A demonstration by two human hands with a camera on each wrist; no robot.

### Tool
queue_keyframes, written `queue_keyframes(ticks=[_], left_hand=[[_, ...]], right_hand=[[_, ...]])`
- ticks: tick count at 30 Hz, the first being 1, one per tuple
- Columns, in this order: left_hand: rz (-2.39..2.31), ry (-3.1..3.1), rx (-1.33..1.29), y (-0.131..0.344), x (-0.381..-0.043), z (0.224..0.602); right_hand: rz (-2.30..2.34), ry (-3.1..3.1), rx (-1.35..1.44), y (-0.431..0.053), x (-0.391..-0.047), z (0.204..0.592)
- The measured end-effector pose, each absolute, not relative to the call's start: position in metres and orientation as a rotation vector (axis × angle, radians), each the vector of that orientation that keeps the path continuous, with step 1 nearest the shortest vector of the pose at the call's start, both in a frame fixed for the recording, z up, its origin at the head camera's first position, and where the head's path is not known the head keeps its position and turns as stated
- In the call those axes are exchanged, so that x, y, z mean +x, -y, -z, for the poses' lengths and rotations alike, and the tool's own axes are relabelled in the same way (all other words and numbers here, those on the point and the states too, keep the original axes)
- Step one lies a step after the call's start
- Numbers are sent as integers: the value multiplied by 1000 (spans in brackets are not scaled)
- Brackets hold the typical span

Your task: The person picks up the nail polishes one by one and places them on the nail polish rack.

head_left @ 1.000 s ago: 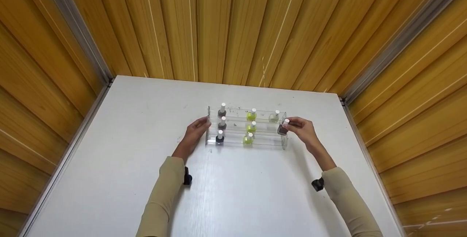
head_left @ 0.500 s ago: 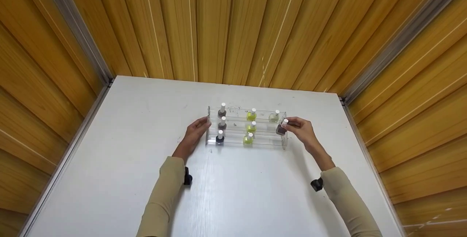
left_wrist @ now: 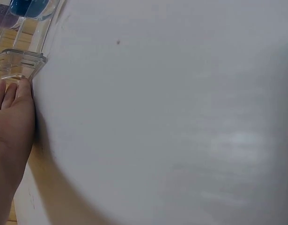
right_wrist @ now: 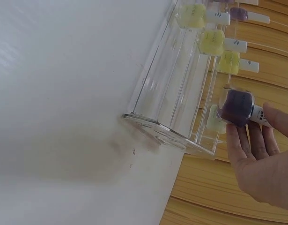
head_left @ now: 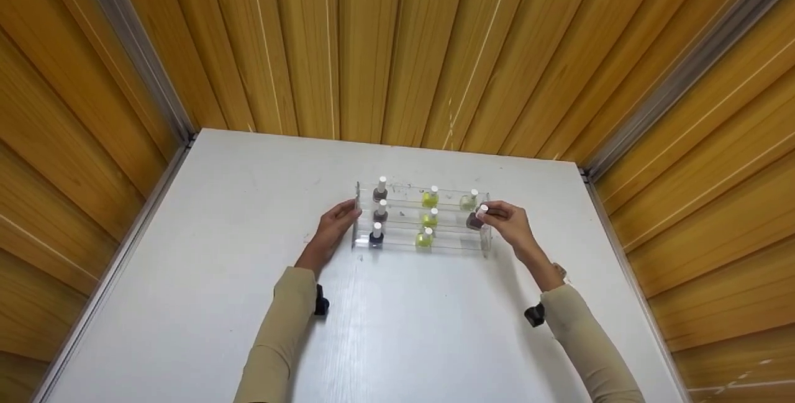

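A clear acrylic tiered rack [right_wrist: 158, 129] stands on the white table, bearing several nail polish bottles with white caps. My right hand [head_left: 512, 225] pinches the cap of a dark purple nail polish bottle [right_wrist: 238, 106] near the rack's right end. In the right wrist view that bottle is tilted, in front of a pale clear-green bottle [right_wrist: 215, 119]. Whether its base touches a tier, I cannot tell. My left hand [head_left: 335, 224] rests against the rack's left end panel [left_wrist: 17, 57], its fingers [left_wrist: 24, 88] extended along it; the thumb is hidden in the left wrist view.
Yellow bottles [head_left: 428, 220] form a middle column on the three tiers. Greyish-purple bottles [head_left: 380, 194] and a dark blue bottle [head_left: 376, 239] form the left column. Wood-patterned walls [head_left: 397, 49] surround the table [head_left: 397, 328] at the back and sides.
My right hand has shifted slightly left with the dark purple bottle, a little further in over the rack's middle tier. My left hand stays at the rack's left end.
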State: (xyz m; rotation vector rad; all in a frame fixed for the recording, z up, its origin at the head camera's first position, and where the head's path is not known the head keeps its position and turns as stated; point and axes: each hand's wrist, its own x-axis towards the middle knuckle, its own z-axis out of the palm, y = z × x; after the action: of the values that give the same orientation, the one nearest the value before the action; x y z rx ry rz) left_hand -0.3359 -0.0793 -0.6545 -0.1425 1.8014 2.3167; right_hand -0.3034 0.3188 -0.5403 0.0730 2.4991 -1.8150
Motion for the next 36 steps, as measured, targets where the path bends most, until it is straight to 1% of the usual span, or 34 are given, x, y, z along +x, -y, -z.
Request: queue_keyframes(ticks=[5,18,26,36], left_hand=[[-2314,-1815,-131,79,-335,654],[-2354,-1770,-117,79,-335,655],[-2362,-1764,-120,79,-336,655],[-2365,-1759,-111,79,-335,654]], right_hand=[[1839,-2538,90,-316,-306,546],[1748,-2641,7,-311,-308,562],[1780,-2652,18,-304,-312,558],[1702,-2695,9,-302,-315,577]])
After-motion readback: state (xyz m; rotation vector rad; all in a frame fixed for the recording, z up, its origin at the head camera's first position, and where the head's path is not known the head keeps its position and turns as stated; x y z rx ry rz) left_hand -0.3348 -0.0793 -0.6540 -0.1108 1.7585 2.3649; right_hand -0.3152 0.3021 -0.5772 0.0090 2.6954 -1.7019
